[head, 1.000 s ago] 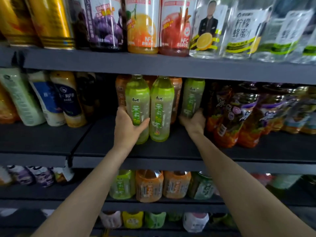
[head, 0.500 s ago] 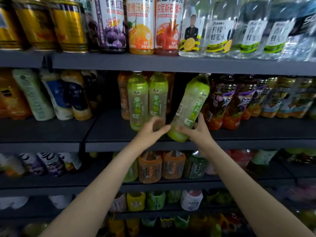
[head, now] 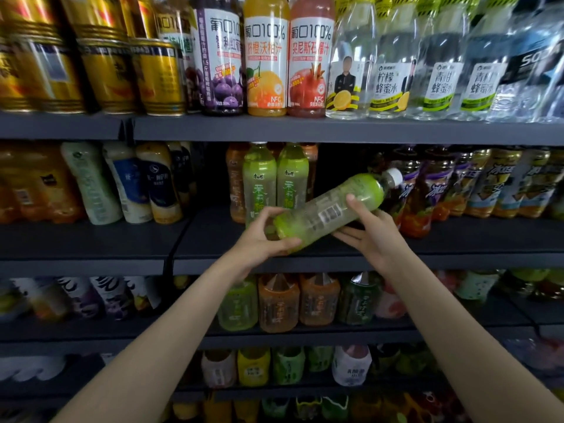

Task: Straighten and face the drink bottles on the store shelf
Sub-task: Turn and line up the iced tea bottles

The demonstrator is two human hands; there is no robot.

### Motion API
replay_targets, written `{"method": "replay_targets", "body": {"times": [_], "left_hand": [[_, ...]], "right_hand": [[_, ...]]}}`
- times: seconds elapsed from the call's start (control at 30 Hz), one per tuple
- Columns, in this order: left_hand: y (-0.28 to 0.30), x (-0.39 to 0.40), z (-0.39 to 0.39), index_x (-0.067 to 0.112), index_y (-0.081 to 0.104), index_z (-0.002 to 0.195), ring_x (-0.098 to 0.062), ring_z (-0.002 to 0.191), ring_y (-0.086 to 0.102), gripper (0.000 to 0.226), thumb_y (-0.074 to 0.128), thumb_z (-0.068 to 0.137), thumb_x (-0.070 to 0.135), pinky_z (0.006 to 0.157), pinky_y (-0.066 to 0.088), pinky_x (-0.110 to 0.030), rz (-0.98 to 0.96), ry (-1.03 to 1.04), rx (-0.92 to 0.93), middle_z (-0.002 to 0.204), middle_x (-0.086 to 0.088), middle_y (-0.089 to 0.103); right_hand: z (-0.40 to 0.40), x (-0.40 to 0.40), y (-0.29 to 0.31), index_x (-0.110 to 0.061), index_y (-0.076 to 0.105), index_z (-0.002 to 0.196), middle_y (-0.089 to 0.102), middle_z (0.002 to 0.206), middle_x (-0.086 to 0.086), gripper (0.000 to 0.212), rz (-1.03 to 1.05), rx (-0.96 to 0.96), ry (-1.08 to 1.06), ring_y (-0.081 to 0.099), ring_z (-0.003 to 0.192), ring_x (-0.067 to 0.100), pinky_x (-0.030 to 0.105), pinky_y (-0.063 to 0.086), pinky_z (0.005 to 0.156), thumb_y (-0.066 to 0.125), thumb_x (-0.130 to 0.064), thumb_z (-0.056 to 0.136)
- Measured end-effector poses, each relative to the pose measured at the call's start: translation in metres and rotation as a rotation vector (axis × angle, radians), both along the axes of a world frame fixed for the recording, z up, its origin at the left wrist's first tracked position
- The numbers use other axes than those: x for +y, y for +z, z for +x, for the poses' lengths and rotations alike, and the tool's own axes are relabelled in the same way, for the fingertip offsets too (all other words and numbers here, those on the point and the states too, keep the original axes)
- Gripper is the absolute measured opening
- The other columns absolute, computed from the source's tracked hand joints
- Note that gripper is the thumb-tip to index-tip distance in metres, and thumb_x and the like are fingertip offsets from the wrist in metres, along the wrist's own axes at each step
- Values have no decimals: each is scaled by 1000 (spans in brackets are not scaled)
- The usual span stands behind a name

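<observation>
A green tea bottle [head: 329, 209] with a white cap lies tilted in the air in front of the middle shelf [head: 305, 261], cap up to the right, barcode side facing me. My left hand [head: 262, 236] grips its base. My right hand [head: 369, 236] holds its middle from below, thumb on top. Behind it two matching green bottles [head: 274, 181] stand upright on the shelf, labels forward, with orange bottles behind them. A dark gap sits to their right.
Dark purple-labelled bottles [head: 424, 190] stand right of the gap, cream and blue bottles [head: 128, 181] to the left. The top shelf holds gold cans [head: 103, 62], juice bottles [head: 265, 59] and clear water bottles [head: 390, 62]. Lower shelves carry more drinks [head: 277, 300].
My right hand pulled the green bottle out of the shelf row and tipped it nearly flat. My left hand left the standing bottle and took hold of its base.
</observation>
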State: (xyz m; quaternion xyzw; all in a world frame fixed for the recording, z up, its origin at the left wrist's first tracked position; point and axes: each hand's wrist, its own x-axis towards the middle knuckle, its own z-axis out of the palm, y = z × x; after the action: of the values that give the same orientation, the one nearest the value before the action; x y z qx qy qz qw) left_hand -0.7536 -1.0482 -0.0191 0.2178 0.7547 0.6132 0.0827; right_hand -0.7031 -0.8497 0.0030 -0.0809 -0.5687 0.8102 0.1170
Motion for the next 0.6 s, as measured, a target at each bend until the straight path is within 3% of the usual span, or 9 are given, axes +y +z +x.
{"method": "replay_targets", "body": {"times": [0.1, 0.2, 0.27, 0.37, 0.43, 0.5, 0.6], "left_hand": [[10, -6, 1, 30, 46, 120, -5, 116, 42, 59, 79, 73, 17, 88, 35, -19, -125, 62, 295, 121, 12, 45], [14, -8, 2, 31, 46, 123, -2, 116, 39, 62, 80, 72, 22, 91, 32, -19, -157, 138, 454, 125, 13, 45], [15, -9, 1, 28, 46, 127, -7, 116, 47, 66, 79, 69, 31, 94, 42, -26, -18, 85, 242, 129, 7, 50], [26, -12, 5, 18, 46, 132, -17, 106, 64, 68, 68, 70, 36, 83, 55, -32, 357, -129, -309, 121, -4, 61], [29, -12, 4, 17, 51, 126, -19, 105, 65, 55, 64, 74, 31, 78, 56, -31, 414, -207, -348, 119, -6, 63], [32, -11, 6, 22, 51, 118, -18, 104, 63, 51, 71, 71, 26, 78, 55, -29, 339, -124, -160, 116, -3, 62], [38, -10, 5, 27, 46, 116, -9, 111, 51, 60, 81, 68, 15, 90, 45, -20, -4, 86, 480, 119, 5, 51]], "right_hand": [[1, -3, 8, -9, 52, 117, 63, 113, 12, 40, -97, -33, -23, 65, 100, 28, 39, 57, 79, 68, -27, 85], [1, -7, 15, -11, 53, 107, 64, 109, 13, 32, -148, -20, -58, 65, 99, 29, 41, 56, 83, 71, -24, 83], [1, -7, 20, -12, 53, 110, 63, 109, 12, 34, -162, 12, -61, 64, 99, 29, 41, 55, 82, 71, -22, 83], [2, -7, 31, -15, 53, 115, 64, 111, 9, 34, -152, 78, -14, 65, 100, 28, 40, 55, 83, 68, -20, 85], [3, -6, 36, -15, 53, 118, 65, 113, 8, 34, -92, 125, 25, 66, 101, 26, 39, 55, 84, 65, -19, 87], [4, -6, 39, -13, 50, 125, 64, 117, 9, 41, -23, 115, 51, 66, 103, 26, 39, 56, 84, 65, -22, 87], [7, -9, 35, -8, 52, 119, 63, 116, 16, 43, -132, 25, 116, 65, 102, 30, 41, 56, 84, 66, -28, 85]]}}
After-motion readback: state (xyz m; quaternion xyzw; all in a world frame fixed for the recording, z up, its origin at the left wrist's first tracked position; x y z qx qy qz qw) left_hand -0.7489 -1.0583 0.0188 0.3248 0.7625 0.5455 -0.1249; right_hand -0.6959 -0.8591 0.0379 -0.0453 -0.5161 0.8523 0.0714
